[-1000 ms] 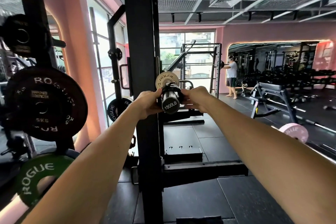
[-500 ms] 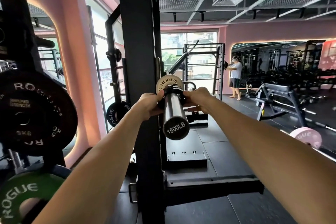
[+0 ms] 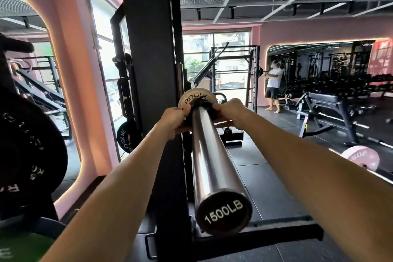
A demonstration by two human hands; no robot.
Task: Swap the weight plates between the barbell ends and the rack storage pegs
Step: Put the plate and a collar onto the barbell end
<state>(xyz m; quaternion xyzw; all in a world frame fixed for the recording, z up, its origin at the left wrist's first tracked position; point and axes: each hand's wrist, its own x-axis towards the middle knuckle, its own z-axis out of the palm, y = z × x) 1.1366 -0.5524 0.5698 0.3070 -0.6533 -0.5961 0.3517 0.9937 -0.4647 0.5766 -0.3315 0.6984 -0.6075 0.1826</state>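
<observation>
Gym rack (image 3: 148, 70) | collar (image 3: 201, 105) mostly hidden by left hand (image 3: 173, 120), right hand (image 3: 230, 112)

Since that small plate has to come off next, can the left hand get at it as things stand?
Probably not yet. The left hand is beside the small plate, but the black collar, gripped by both hands, sits in front of it on the sleeve.

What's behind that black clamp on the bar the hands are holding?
Directly behind the black clamp sits a small tan plate marked ROGUE on the bar. The left hand and right hand cover its lower part; anything beyond is hidden.
</observation>
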